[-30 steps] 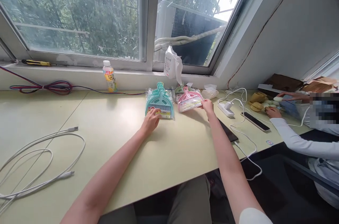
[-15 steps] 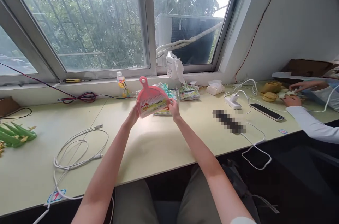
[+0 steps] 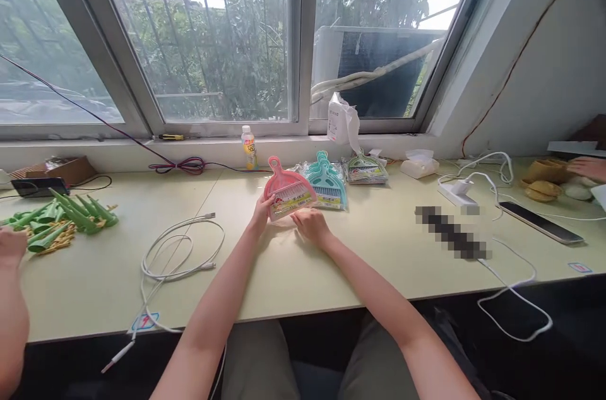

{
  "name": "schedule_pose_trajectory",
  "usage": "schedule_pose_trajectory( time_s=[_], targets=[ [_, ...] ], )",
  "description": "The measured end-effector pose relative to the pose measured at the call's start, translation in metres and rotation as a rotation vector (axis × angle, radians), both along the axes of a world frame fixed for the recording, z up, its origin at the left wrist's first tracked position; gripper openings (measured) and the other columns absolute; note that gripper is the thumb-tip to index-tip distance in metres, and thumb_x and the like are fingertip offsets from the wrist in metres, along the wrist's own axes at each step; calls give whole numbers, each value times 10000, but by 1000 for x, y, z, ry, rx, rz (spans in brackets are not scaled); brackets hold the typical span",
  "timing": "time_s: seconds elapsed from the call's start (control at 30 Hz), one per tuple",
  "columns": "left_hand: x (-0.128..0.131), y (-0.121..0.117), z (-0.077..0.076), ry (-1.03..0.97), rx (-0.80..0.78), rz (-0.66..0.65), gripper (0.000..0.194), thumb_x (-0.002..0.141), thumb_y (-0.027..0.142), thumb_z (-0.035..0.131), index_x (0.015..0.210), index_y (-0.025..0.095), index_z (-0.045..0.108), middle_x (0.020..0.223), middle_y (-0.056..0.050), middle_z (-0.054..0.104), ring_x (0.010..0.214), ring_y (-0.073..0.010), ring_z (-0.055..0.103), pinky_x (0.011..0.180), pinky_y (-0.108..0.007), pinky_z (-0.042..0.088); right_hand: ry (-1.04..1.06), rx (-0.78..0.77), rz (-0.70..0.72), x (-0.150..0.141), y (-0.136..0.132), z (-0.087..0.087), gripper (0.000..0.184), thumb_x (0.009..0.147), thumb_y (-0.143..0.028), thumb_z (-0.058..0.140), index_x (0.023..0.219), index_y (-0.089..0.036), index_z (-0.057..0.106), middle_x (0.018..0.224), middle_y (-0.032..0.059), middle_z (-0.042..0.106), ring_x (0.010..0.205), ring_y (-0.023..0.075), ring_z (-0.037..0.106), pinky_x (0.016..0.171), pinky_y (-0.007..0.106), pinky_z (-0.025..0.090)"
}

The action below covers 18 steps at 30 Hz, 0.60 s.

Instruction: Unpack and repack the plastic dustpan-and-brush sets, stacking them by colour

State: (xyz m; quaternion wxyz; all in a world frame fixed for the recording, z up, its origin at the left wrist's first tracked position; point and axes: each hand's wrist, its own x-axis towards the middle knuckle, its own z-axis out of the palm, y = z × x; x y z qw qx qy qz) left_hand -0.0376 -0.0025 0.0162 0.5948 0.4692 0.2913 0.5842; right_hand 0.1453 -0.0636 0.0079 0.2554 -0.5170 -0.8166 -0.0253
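Along the pale tabletop (image 3: 379, 261), left to right: one looped white cable (image 3: 182, 270), one yellow-labelled bottle (image 3: 249, 149), then the left hand (image 3: 260, 214), closed around one pink plastic dustpan-and-brush set (image 3: 288, 193) just above the table! Its handle pointed windowward, long axis tilting leftward. The right hand (image 3: 312, 224) curled narrow at its lower edge, grip unclear. Behind stood two packaged groups, one teal (image 3: 326, 182), one green (image 3: 367, 170).

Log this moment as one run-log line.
left hand: grips pink dustpan set | right hand: by its lower edge | beyond: teal dustpan sets, green dustpan set, bottle | right side: phone
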Motion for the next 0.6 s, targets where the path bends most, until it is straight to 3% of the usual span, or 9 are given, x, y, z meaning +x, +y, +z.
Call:
schedule_pose_trajectory(
  time_s=[0.07, 0.2, 0.27, 0.37, 0.47, 0.6],
  targets=[
    [0, 0, 0, -24, 34, -11, 800, 662, 416, 842, 1384, 225, 556, 1205, -106, 719, 1228, -351, 608, 1059, -502, 457, 145, -69, -76, 5, 2, -3, 362, 1016, -339, 408, 857, -184, 694, 765, 70, 735, 744, 205, 674, 704, 284, 421],
    [1, -4, 3, -40, 51, -46, 682, 749, 400, 764, 1367, 193, 566, 1256, -120, 692, 1225, -333, 606, 1043, -476, 469, 661, -258, -103, 18, 10, -6, 349, 979, -463, 458, 987, -200, 688, 650, -2, 701, 529, 142, 596, 602, 247, 422],
    [2, -5, 3, -57, 23, -38, 629, 772, 396, 731, 1339, 165, 584, 1262, -128, 686, 1220, -331, 606, 1025, -461, 483, 917, -349, -80, 22, 15, -7, 377, 918, -524, 528, 993, -183, 672, 628, -14, 680, 420, 106, 496, 535, 244, 416],
    [2, -6, 2, -63, -32, -29, 608, 794, 377, 690, 1350, 162, 571, 1269, -116, 683, 1203, -322, 615, 991, -449, 505, 1207, -414, -75, 23, 21, -8, 439, 789, -555, 670, 1005, -174, 643, 616, -31, 650, 412, 80, 444, 479, 225, 387],
    [2, -6, 1, -40, -81, -74, 592, 788, 340, 665, 1346, 159, 578, 1219, -101, 708, 1160, -316, 640, 958, -445, 519, 1324, -426, -112, 26, 25, -7, 441, 719, -546, 732, 936, -174, 636, 632, -29, 638, 464, 78, 464, 487, 217, 382],
    [2, -8, 3, -11, -136, -191, 481, 791, 319, 641, 1234, 134, 665, 1127, -94, 741, 1133, -313, 652, 968, -435, 506, 1228, -356, -216, 36, 28, -8, 393, 709, -554, 731, 826, -186, 653, 665, -2, 657, 611, 136, 579, 587, 252, 446]
  ],
)
